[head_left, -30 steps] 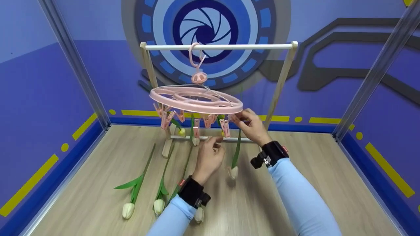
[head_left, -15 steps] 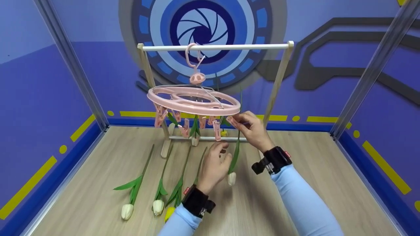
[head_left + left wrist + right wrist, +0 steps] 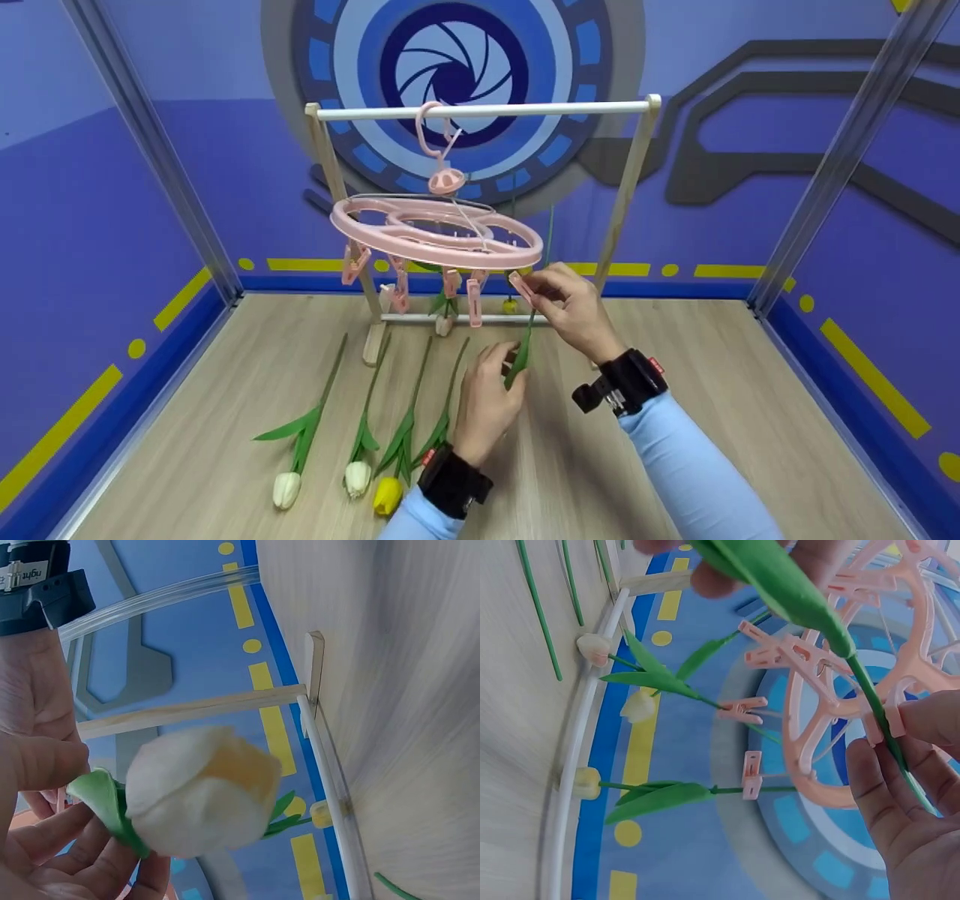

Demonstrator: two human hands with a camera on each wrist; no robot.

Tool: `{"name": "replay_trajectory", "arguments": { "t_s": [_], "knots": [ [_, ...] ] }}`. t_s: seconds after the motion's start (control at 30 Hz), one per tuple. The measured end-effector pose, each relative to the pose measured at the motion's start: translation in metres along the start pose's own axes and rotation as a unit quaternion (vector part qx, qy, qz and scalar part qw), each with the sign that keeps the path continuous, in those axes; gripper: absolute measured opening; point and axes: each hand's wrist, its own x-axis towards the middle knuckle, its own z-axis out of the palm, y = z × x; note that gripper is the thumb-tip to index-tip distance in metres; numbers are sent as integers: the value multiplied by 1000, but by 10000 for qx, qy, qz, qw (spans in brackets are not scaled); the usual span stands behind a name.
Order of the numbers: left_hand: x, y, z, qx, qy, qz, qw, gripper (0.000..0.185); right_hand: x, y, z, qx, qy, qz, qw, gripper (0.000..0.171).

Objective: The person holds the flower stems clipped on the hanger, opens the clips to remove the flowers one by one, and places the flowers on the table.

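A pink round clip hanger hangs by its hook from a rack bar. At its right side my right hand pinches a pink clothespin, and in the right wrist view a green stem passes through that peg. Below, my left hand holds the same tulip by its leaf, thumb and fingers on either side. The white tulip head points at the left wrist camera; in the head view my left hand hides it. Other tulips hang head-down from the hanger, including a yellow one.
The rack has a white top bar and wooden legs. On the table's left lie several tulips, among them a white one and a yellow one. A blue patterned wall stands behind.
My left hand has moved lower and now has the tulip's leaf between thumb and fingers. The hanger has turned, its clips shifting. My right hand stays at the clothespin.
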Motion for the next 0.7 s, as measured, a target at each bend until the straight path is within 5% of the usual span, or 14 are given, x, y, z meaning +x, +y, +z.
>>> {"name": "replay_trajectory", "arguments": {
  "t_s": [0.4,0.7],
  "knots": [
    [-11,0,-8,281,444,281,9982,21,-9,-16,1,-295,-22,-314,9991,23],
    [-18,-1,-16,-208,370,237,9988,16,-15,-24,0,-146,49,-710,9974,26]
  ]
}}
